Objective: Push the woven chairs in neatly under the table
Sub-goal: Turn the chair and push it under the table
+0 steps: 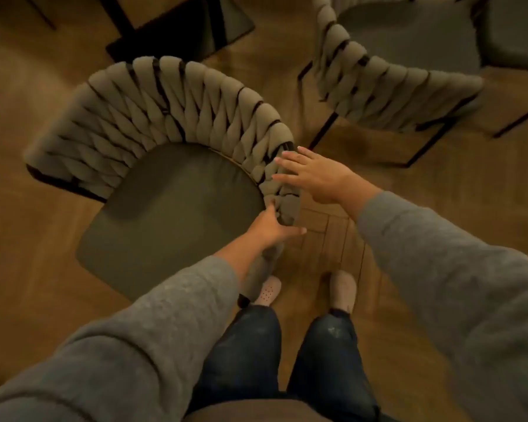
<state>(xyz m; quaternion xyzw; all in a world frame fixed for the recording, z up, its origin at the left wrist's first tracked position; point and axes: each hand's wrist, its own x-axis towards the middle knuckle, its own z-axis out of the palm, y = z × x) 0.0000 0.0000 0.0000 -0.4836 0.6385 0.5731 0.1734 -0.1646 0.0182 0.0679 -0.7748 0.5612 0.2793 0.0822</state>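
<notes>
Woven chair (165,141), the nearer of two, stands on the wood floor (333,239) directly ahead of the person, turned at an angle so its curved back faces up and left in the view and its dark cushioned seat (171,214) runs toward the feet. The back is wrapped in thick, padded braid over a thin dark metal frame. My guess is the braid will give under the fingers while the frame beneath stays stiff, so the sure hold is on the rail ends where the back meets the seat, or along the top of the back. With slim legs it is probably light enough to slide or lift, though the legs may catch or scrape on the boards.

The left hand (272,223) is closed on the near end of the woven back, thumb on the inner side and fingers wrapped under. The right hand (311,175) is spread, fingers straight, lying flat against the outer face of the same end, gripping nothing.

A second woven chair (393,80) stands well apart to the upper right. At the top left a dark frame (119,19) shows, possibly the desk's leg, too dim to be sure.
</notes>
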